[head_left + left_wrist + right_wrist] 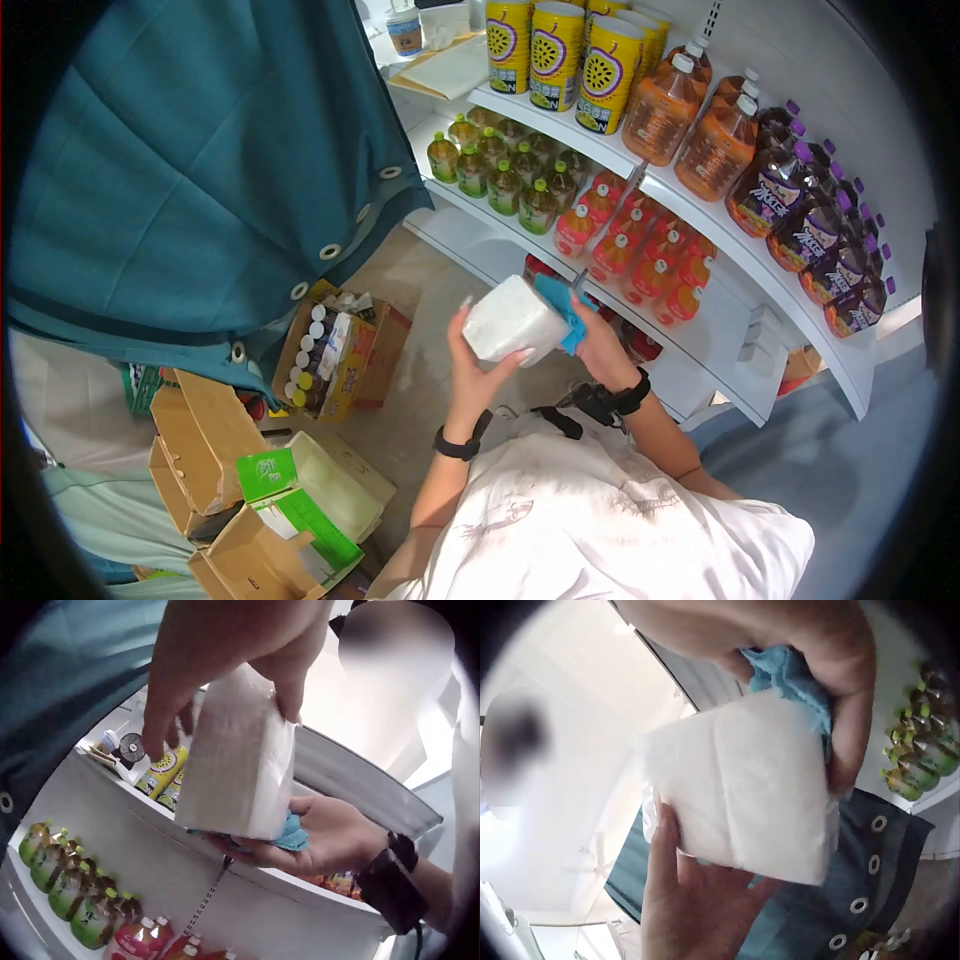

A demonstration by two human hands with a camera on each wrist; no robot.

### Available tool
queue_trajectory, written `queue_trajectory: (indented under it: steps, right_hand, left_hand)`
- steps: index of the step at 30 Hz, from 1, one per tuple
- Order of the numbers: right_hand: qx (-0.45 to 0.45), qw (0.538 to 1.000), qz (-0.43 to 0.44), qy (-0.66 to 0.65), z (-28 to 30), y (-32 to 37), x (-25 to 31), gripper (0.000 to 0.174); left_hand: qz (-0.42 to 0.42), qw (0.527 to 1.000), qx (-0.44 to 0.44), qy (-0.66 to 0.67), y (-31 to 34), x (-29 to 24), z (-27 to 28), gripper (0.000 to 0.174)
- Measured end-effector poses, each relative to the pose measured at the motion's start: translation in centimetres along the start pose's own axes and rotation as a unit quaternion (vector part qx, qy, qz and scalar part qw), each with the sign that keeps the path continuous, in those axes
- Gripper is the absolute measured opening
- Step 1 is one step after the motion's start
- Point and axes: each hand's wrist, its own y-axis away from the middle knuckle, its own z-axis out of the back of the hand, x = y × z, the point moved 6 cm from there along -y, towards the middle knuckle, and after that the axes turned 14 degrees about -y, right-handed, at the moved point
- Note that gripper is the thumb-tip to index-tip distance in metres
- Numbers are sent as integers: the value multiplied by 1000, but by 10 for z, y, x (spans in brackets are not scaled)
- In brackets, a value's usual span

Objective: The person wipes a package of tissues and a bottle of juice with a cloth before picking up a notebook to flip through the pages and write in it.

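Observation:
A white, block-shaped pack of tissues (512, 318) is held up in front of the body, over the floor. My left hand (474, 378) grips one end of it, the thumb along the near side and the fingers along the opposite side. At the other end, my right hand (603, 350) holds a crumpled blue cloth (562, 306) against the pack. In the left wrist view the cloth (291, 834) lies between the pack's lower end and the right palm. The right wrist view shows the cloth (791, 679) bunched between thumb and fingers.
Curved white shelves (590, 148) carry yellow cans (608, 75), orange bottles (715, 148), purple-capped bottles (768, 200), green-capped bottles (505, 185) and red-labelled bottles (612, 252). A teal curtain (200, 150) hangs at left. Below it stand a carton of bottles (345, 360) and opened cardboard boxes (215, 430).

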Motion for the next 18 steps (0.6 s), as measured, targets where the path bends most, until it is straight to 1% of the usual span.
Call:
queue_trajectory:
  steps: [2, 5, 8, 9, 10, 11, 12, 14, 17, 18]
  right_hand:
    - [-3, 999, -24, 36, 12, -2, -11, 59]
    - [-3, 995, 60, 79, 24, -9, -4, 60]
    - [45, 979, 93, 174, -23, 20, 26, 56]
    - [64, 944, 157, 285, -32, 24, 33, 54]
    - [81, 891, 218, 391, -41, 29, 37, 52]
    - [98, 821, 275, 490, -51, 33, 38, 50]
    - [106, 767, 303, 556, -57, 36, 34, 49]
    - [124, 638, 349, 675, -70, 45, 21, 47]
    - [163, 638, 360, 661, -83, 53, 4, 49]
    - [176, 637, 363, 657, -86, 54, 1, 50]
  left_hand:
    - [89, 991, -2, 102, 5, -1, -6, 84]
    - [94, 993, 40, 50, 9, 17, -15, 79]
    - [29, 986, 105, -122, 7, 7, -22, 68]
    - [43, 989, 102, -103, 7, 8, -23, 64]
    - [56, 990, 98, -83, 7, 9, -23, 60]
    - [70, 991, 95, -64, 7, 10, -23, 56]
    - [43, 990, 88, -103, 4, 5, -21, 55]
    - [-10, 980, 73, -183, -1, -7, -16, 53]
    - [76, 961, 120, -238, 10, 24, -19, 51]
    - [61, 962, 115, -240, 10, 24, -19, 51]
